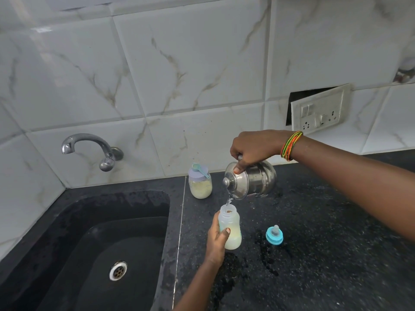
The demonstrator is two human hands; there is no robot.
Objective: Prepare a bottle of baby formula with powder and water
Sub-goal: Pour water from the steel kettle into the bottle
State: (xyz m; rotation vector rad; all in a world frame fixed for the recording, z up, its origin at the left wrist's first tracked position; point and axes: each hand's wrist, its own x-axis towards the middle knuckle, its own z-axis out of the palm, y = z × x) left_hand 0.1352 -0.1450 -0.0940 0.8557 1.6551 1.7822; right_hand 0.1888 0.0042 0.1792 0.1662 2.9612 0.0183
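Baby bottle [229,227]: lower centre of frame, upright on black counter [314,243], uncapped, pale liquid inside.
Left hand [216,240]: fingers wrapped round the bottle.
Right hand [251,148]: grips tilted steel kettle [250,181], water streaming into bottle mouth.
Teat cap [274,235]: right of bottle.
Powder jar [200,181]: behind, scoop on lid.

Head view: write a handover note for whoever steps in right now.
Left hand grips the baby bottle, upright on the counter.
Right hand holds the tilted lidded steel pot, thumb on the lid, water streaming into the bottle's open mouth.
Powder jar stands behind, closed, scoop on its lid; blue teat cap lies right of the bottle.
Done: bottle's lower part holds pale milky mix.
Left: finish pouring, fit cap, likely shake.
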